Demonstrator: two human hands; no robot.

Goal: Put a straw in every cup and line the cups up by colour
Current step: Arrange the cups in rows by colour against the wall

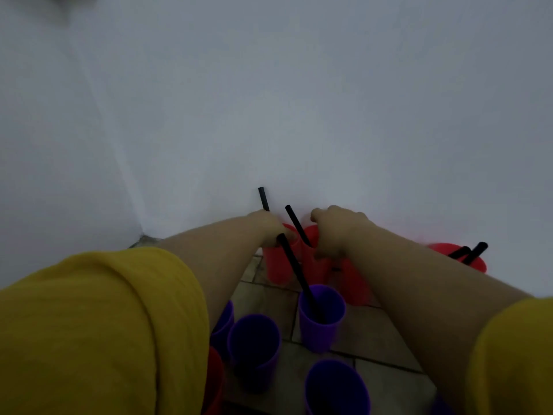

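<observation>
No readable text, labels, brands or numbers anywhere.

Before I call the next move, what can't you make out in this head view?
- Left hand, right hand: their backs hide the fingers, so the grip is unclear.
- Far red cup: the right forearm hides its rim, so a straw can't be confirmed.
- Near red cup and leftmost purple cup: mostly behind the yellow sleeve.
- Nearest purple cup: cut off by the bottom edge.
- The whole view is dim and blurred.
</observation>
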